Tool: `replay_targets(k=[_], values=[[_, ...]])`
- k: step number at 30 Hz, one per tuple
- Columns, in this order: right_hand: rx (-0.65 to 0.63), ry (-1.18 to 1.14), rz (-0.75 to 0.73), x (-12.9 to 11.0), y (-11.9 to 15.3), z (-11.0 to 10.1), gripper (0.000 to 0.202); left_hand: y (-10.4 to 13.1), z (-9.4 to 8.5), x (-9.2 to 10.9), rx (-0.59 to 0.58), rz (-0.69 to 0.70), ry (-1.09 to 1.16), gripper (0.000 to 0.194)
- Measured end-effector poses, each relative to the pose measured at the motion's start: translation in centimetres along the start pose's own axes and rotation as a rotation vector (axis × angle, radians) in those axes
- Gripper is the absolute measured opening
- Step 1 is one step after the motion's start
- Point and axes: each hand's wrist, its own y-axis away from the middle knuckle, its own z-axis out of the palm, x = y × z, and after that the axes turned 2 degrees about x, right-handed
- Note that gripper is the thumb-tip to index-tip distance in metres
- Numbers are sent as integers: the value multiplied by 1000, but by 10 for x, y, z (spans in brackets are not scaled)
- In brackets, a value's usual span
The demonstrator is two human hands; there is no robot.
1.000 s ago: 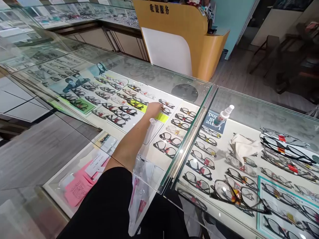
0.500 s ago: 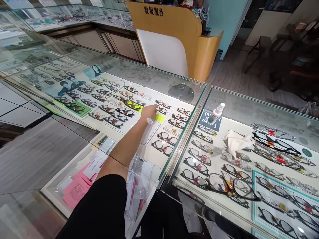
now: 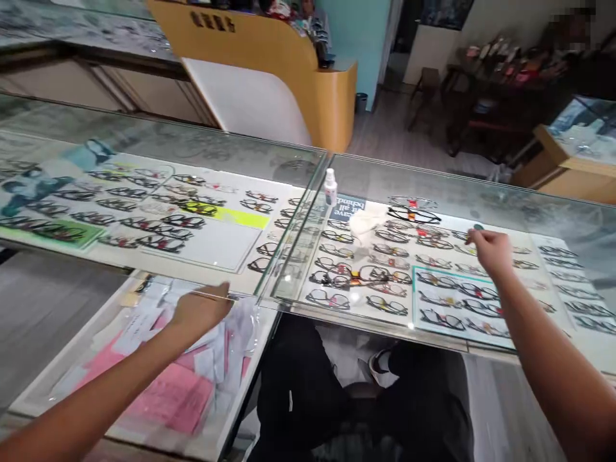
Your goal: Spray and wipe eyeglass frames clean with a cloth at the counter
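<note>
My left hand [image 3: 202, 309] is closed, fingers curled together, above the pulled-out drawer [image 3: 33, 410] close to the front edge of the left glass case; what it holds, if anything, is hidden. Over the glass of the right case, my right hand [image 3: 491, 251] has thumb and fingers pinched together; no held thing can be made out. Between the hands, dark-framed eyeglasses [image 3: 356, 276] lie over the rows of frames. A pale cloth [image 3: 366, 221] rests farther back, beside a white spray bottle [image 3: 330, 188] standing upright.
Rows of eyeglasses [image 3: 161, 242] show under the left glass. The drawer contains pink papers [image 3: 178, 398] and clear plastic bags. Behind the cases are a yellow wooden counter [image 3: 332, 106], a dark stool [image 3: 424, 83] and, at right, a cluttered dark table.
The view has swung right. My left hand has drawn back from the left case toward the drawer. My right hand has come into view over the right case.
</note>
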Motion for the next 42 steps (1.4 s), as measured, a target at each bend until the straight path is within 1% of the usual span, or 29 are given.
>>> replay_targets(k=[1, 2, 3, 4, 5, 6, 7, 8, 9, 11, 12, 14, 15, 17, 18, 19, 20, 22, 24, 26, 29, 31, 34, 39, 42], values=[[10, -20, 19, 0, -1, 1, 60, 22, -4, 6, -171, 44, -25, 26], [13, -49, 32, -1, -1, 1, 58, 43, -12, 15, -288, 115, -30, 27], [13, -103, 49, -2, -2, 2, 55, 65, -26, 27, -437, 178, -15, 27], [13, -135, 62, -2, -2, 3, 52, 85, -44, 41, -551, 231, 33, 30], [11, -159, 65, -3, -3, 4, 50, 102, -66, 58, -616, 335, 153, 31], [15, -177, 65, -4, -3, 5, 47, 116, -93, 77, -645, 441, 252, 38], [20, -193, 58, -5, -4, 5, 45, 126, -121, 97, -624, 528, 310, 43], [27, -215, 48, -6, -4, 5, 44, 131, -151, 118, -537, 588, 354, 44], [32, -241, 38, -6, -4, 5, 42, 132, -180, 140, -419, 642, 371, 45], [32, -294, 26, -6, -5, 5, 40, 122, -233, 183, -179, 699, 309, 47], [27, -316, 23, -6, -5, 5, 39, 112, -255, 205, -70, 708, 267, 48], [9, -343, 20, -7, -5, 4, 36, 85, -290, 247, 98, 700, 205, 42], [-1, -351, 18, -7, -5, 4, 34, 69, -304, 268, 177, 691, 191, 35], [-21, -361, 19, -9, -6, 5, 32, 35, -322, 307, 309, 668, 189, 25], [-29, -363, 20, -11, -6, 5, 31, 18, -328, 324, 346, 648, 163, 22], [-36, -364, 23, -13, -7, 5, 31, 1, -332, 340, 365, 588, 123, 19], [-43, -365, 24, -14, -7, 6, 31, -15, -334, 355, 372, 556, 106, 19], [-62, -370, 23, -18, -7, 7, 31, -45, -336, 378, 370, 502, 82, 25], [-83, -380, 17, -21, -7, 8, 30, -70, -333, 394, 377, 441, 50, 36], [-96, -389, 12, -22, -7, 9, 30, -90, -329, 404, 408, 394, 25, 44], [-100, -416, 5, -25, -7, 10, 28, -111, -321, 413, 450, 370, 2, 41], [-113, -439, 1, -26, -7, 10, 28, -119, -317, 417, 465, 370, -3, 35], [-131, -451, -4, -28, -6, 9, 29, -122, -311, 420, 476, 383, 18, 30], [-125, -457, -8, -25, -6, 9, 27, -114, -307, 420, 477, 392, 44, 33], [-121, -452, -10, -23, -7, 9, 27, -105, -310, 412, 513, 391, 63, 34]])
